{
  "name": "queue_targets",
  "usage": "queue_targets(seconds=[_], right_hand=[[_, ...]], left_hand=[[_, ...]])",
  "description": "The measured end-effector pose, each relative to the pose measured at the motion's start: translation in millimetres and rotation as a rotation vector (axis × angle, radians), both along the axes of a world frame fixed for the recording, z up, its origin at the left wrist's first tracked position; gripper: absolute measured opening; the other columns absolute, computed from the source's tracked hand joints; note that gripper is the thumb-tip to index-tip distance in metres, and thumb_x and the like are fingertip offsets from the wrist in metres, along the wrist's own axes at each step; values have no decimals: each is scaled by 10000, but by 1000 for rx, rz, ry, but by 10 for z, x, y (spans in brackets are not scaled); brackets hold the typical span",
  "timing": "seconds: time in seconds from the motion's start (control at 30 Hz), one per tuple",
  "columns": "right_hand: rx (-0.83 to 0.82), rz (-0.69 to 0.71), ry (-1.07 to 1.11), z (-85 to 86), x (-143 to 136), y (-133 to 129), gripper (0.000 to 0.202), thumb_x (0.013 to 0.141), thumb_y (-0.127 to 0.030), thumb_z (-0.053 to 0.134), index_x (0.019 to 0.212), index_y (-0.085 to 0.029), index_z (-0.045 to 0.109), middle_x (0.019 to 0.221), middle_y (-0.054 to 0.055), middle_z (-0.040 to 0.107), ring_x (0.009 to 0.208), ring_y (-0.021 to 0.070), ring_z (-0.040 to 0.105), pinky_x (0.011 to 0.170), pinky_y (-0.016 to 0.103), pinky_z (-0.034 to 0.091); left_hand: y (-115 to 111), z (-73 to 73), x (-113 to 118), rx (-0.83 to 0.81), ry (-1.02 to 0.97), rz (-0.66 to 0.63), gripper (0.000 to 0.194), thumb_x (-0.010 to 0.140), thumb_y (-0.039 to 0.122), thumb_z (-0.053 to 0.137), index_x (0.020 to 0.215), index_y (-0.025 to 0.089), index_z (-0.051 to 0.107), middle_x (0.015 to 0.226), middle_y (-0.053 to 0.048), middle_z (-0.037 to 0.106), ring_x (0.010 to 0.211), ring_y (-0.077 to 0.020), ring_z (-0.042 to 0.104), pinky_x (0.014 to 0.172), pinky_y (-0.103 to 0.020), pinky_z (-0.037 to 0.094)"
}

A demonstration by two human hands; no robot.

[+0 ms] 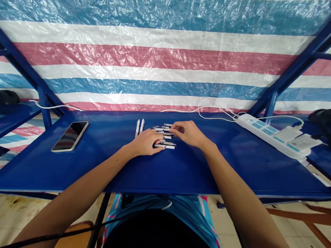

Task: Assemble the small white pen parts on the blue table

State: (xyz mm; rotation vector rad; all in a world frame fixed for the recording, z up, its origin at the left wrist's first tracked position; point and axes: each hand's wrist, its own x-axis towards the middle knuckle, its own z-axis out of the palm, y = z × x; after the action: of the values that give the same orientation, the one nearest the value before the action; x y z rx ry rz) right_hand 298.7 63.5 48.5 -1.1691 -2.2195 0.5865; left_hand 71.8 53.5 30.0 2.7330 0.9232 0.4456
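1. Hands are meeting over a loose pile of small white-and-grey pen-like sticks (pixel 166 136) in the middle of the blue metal desk (pixel 179 166).
2. Your left hand (pixel 145 142) is lying palm down on the near left side of the pile, fingers curled over a few sticks; the grip is narrow, but you cannot tell whether it is actually clasping one.
3. Your right hand (pixel 189 134) is resting at the pile's far right side, fingertips pinching at the end of one stick; whether it is truly holding it is too small to tell.
4. Two white sticks (pixel 139 126) are lying side by side, pointing away from you, just left of the pile and apart from it.
5. A dark-screened smartphone (pixel 70 136) is lying flat, well to the left.
6. A white power strip (pixel 272 136) with plugged-in chargers is sitting at the far right, its white cables (pixel 211 114) trailing along the striped tarpaulin (pixel 159 55).
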Motion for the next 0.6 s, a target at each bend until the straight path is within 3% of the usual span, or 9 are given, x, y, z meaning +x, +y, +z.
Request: queue_targets(seconds=[0.6], right_hand=[[74,-184,61,14,58,17,260,937,-374,574,758,-202,649,605,15,641,557,159,565,638,303,419]], left_hand=[[-2,-57,89,56,30,29,380,911,247,586,670,224,294,611,36,447,658,-181,506,780,-334,373]])
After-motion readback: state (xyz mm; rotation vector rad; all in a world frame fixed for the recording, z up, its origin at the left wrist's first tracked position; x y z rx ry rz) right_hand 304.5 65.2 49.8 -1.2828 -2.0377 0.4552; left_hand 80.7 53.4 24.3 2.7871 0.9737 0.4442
